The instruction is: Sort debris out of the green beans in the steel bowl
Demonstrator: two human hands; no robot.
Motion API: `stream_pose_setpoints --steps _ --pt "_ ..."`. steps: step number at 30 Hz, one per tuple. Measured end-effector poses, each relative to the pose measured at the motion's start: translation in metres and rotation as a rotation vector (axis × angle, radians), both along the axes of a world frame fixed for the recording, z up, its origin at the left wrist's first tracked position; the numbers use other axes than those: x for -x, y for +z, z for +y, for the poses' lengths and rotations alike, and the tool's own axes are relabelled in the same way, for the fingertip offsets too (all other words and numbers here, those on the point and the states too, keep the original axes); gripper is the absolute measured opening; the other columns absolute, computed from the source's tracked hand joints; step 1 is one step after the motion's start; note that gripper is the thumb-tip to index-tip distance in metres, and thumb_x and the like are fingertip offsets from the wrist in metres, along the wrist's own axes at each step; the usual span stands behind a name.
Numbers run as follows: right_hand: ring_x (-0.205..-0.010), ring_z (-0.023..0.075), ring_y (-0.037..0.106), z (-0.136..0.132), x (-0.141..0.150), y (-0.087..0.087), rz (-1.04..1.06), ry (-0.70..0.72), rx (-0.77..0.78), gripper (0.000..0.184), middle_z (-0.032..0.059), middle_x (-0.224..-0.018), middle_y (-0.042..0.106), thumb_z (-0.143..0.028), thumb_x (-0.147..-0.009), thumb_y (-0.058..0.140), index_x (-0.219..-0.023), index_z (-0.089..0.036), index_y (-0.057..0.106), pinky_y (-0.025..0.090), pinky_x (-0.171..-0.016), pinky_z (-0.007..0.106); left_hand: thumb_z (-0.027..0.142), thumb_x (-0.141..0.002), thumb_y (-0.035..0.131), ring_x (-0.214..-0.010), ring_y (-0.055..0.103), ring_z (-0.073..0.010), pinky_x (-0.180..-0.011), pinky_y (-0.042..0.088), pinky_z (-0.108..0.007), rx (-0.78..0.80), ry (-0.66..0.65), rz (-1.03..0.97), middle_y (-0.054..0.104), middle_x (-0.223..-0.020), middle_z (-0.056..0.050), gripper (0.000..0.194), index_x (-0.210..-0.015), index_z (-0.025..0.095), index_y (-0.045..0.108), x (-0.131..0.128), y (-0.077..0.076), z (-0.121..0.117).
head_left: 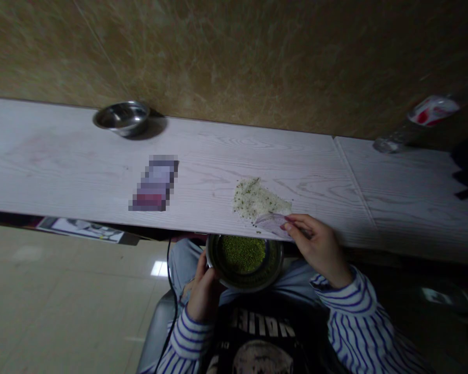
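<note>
Phone (155, 183) pixelated; disc (273, 224) pinched by right hand (320, 245), bowl (243, 262) gripped by left (206, 292); pale table (203, 150), marbled wall (234, 57).

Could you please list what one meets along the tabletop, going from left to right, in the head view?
Metal bowl, pixelated flat item, pile of white grains with green bits, right hand, clear bottle.

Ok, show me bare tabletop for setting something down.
Bare: the left end, beyond the small steel bowl and pixelated item; between that item and the grain pile; and from the pile right to the bottle. Crowded: the near edge, where the right hand holds a clear plastic piece at the pile, close to the bowl of green beans.
</note>
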State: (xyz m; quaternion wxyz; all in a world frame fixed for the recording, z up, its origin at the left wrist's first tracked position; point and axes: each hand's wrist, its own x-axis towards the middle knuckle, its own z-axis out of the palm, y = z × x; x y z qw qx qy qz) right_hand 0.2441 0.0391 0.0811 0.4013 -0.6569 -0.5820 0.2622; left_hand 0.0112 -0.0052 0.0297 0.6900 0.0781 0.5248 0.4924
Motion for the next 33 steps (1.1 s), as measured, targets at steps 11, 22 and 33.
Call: stream_pose_setpoints --steps 11,22,33 --pt "-0.087 0.0223 0.073 0.01 0.005 0.001 -0.014 0.047 -0.032 0.021 0.009 -0.095 0.077 -0.033 -0.085 0.063 -0.098 -0.018 0.072 0.059 -0.077 0.034 0.021 -0.06 0.066 -0.089 0.061 -0.0251 -0.076 0.051 -0.037 -0.001 -0.005 0.045 0.066 -0.101 -0.003 0.074 -0.132 0.03 0.052 0.002 -0.004 -0.001" --pt "-0.088 0.0215 0.073 0.014 -0.001 0.005 -0.058 0.156 -0.004 0.019 0.0063 -0.094 0.078 -0.031 -0.087 0.062 -0.098 -0.021 0.074 0.059 -0.079 0.035 0.019 -0.056 0.067 -0.08 0.058 -0.0213 -0.073 0.052 -0.035 0.004 0.028 0.044 0.065 -0.101 -0.004 0.072 -0.127 0.027 0.057 0.0 0.001 0.0" --pt "-0.087 0.0208 0.073 0.016 0.006 0.004 0.009 0.179 0.009 0.018 0.0059 -0.093 0.077 -0.029 -0.084 0.063 -0.096 -0.02 0.073 0.059 -0.08 0.034 0.015 -0.06 0.063 -0.079 0.059 -0.0207 -0.074 0.052 -0.035 -0.029 0.002 0.009 0.065 -0.098 -0.004 0.068 -0.126 0.026 0.055 0.002 0.0 -0.001"
